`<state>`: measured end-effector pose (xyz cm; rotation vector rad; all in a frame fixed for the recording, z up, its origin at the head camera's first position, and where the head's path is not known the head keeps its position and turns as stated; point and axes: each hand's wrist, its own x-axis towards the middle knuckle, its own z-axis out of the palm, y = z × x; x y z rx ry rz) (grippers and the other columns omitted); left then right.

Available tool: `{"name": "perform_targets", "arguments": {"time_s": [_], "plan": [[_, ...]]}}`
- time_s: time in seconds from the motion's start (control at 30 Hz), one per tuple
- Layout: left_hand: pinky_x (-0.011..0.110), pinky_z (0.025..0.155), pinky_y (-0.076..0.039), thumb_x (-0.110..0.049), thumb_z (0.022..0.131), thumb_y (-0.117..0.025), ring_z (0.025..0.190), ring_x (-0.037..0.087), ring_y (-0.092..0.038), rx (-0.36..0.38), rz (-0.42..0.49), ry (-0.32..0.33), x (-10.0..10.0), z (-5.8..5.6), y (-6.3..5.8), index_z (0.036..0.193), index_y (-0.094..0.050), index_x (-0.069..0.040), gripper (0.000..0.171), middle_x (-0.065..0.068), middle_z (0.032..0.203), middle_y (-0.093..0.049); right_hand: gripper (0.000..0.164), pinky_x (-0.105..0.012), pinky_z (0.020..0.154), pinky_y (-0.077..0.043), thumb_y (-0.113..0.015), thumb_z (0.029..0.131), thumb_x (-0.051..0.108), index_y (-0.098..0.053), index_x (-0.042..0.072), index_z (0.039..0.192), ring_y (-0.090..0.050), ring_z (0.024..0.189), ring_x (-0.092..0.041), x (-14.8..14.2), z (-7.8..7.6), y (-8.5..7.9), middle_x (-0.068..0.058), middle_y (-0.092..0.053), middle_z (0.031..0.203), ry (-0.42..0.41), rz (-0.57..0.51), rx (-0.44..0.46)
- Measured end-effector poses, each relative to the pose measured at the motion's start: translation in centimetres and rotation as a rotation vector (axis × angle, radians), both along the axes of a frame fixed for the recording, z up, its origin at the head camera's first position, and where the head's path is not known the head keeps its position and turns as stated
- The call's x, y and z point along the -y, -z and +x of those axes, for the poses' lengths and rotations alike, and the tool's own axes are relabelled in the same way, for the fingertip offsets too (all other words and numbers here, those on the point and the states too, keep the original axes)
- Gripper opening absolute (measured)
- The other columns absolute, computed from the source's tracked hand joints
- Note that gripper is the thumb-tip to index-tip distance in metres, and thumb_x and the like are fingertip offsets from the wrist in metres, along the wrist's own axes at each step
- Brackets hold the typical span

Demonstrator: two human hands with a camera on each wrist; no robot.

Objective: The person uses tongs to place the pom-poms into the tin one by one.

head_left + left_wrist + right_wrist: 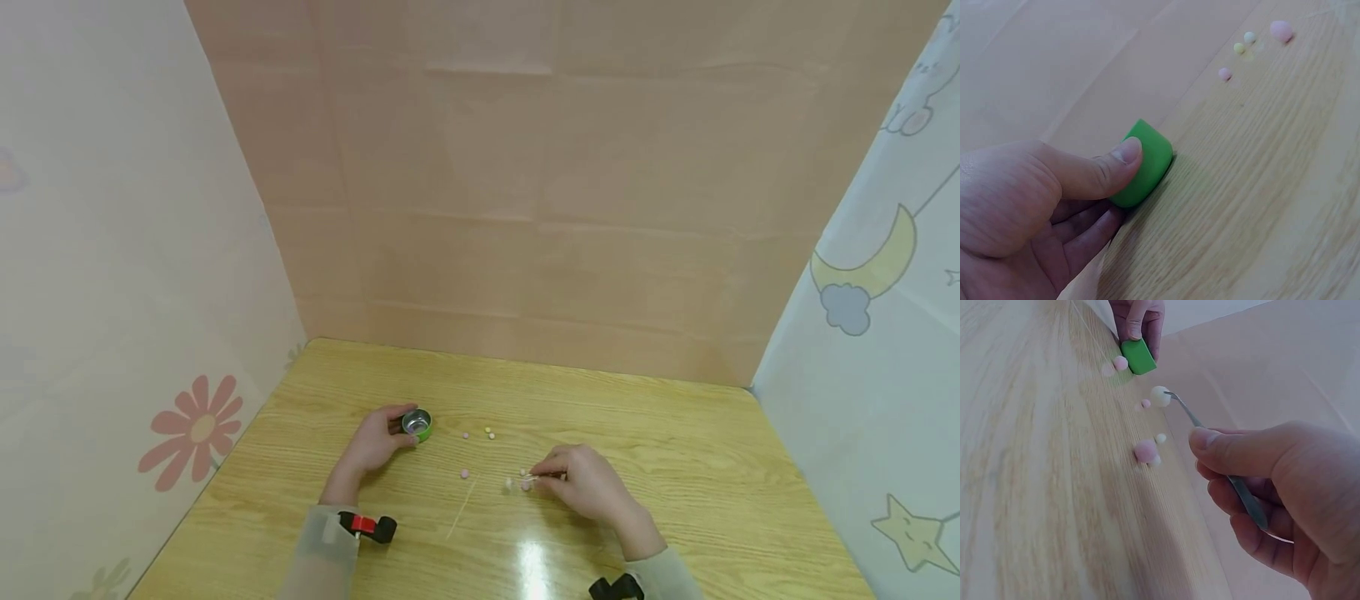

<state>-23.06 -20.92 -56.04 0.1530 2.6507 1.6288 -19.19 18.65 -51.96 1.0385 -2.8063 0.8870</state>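
My left hand grips a small round green bowl with a shiny metal inside, thumb on one side and fingers round the other. It stands on the table at the left. In my right hand are metal tweezers, pinched between thumb and fingers. A white pom-pom is caught at their bent tips, above the tabletop. Under and beside it, a larger pink pom-pom and small white pom-poms lie on the wood.
Between the hands, more pom-poms rest on the wooden table: a pink one, a smaller pink one, a yellow one and a white one. A thin pale line shows nearer the front. Papered walls enclose the back and sides.
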Motion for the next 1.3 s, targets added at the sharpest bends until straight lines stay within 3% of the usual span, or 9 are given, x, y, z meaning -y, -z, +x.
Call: {"name": "perform_targets", "arguments": {"time_s": [0.37,0.6,0.83,1.0,1.3], "plan": [[0.051,0.11,-0.052,0.001,0.092,-0.083,0.132,0.038,-0.063,0.009,-0.007,-0.004,-0.1,0.1,-0.1,0.146,-0.064,-0.002,0.058,0.02,0.148,-0.061,0.012,-0.022,0.061,-0.053,-0.083,0.095,0.015,-0.087,0.018,0.107,-0.061,0.074,0.004,0.7,-0.6,0.1,0.011,-0.077,0.096,0.017,-0.041,-0.065],[0.052,0.111,-0.051,0.0,0.092,-0.083,0.133,0.038,-0.062,0.013,-0.005,-0.005,-0.1,0.2,-0.1,0.146,-0.065,-0.003,0.057,0.02,0.148,-0.061,0.011,-0.026,0.069,-0.056,-0.083,0.096,0.021,-0.087,0.022,0.106,-0.064,0.082,0.002,2.2,-1.6,0.0,0.017,-0.076,0.098,0.089,-0.034,-0.057],[0.052,0.111,-0.052,0.0,0.092,-0.083,0.132,0.038,-0.062,0.01,-0.005,-0.004,0.0,0.1,0.0,0.147,-0.064,-0.002,0.058,0.02,0.147,-0.061,0.013,-0.028,0.073,-0.06,-0.082,0.097,0.019,-0.086,0.018,0.109,-0.069,0.086,-0.004,4.2,-2.8,0.2,0.011,-0.077,0.1,0.112,-0.072,-0.052],[0.052,0.111,-0.052,0.0,0.092,-0.082,0.133,0.038,-0.062,0.007,-0.011,-0.007,0.0,0.0,0.0,0.146,-0.065,-0.003,0.057,0.021,0.148,-0.06,0.013,-0.027,0.075,-0.06,-0.082,0.098,0.02,-0.086,0.018,0.109,-0.07,0.088,-0.006,5.8,-3.2,0.8,0.009,-0.078,0.102,0.112,-0.096,-0.015],[0.052,0.111,-0.052,0.003,0.092,-0.082,0.132,0.039,-0.062,-0.007,-0.022,-0.002,-0.1,0.1,0.0,0.146,-0.065,-0.001,0.057,0.022,0.147,-0.061,0.015,-0.024,0.07,-0.059,-0.082,0.098,0.025,-0.087,0.018,0.11,-0.07,0.085,-0.006,8.7,-3.6,1.2,0.006,-0.079,0.102,0.087,-0.055,-0.044]]}}
